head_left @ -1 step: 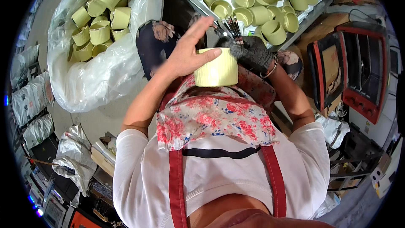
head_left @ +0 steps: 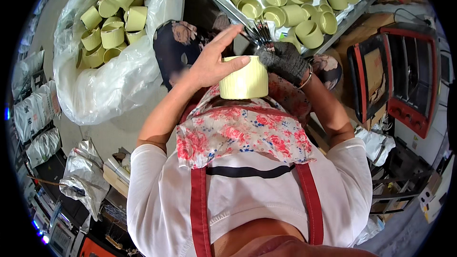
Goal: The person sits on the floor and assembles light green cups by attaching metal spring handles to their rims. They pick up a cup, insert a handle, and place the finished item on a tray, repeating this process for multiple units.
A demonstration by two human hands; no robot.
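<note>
A pale yellow-green ribbed ceramic cup (head_left: 243,82) is held in front of my floral apron. My bare left hand (head_left: 209,65) has its thumb across the cup's upper side, while its other fingers stretch away past the far side. At the cup's right, my right hand (head_left: 288,61) wears a dark grey glove and is closed around a bundle of thin dark brushes (head_left: 263,34). Their tips fan out away from me. The gloved fingertips are partly hidden behind the cup and bundle, so whether they also touch the cup is unclear.
A large clear plastic bag (head_left: 119,97) at far left holds several similar cups. More green cups (head_left: 295,14) lie on a metal-edged tray (head_left: 345,23) at far right. A red and black oven-like appliance (head_left: 412,83) stands open on the right. Silvery bags (head_left: 81,176) lie lower left.
The cup and my left hand have dipped very slightly toward me. The brush bundle has also shifted a little toward me. Both hands keep the same hold.
</note>
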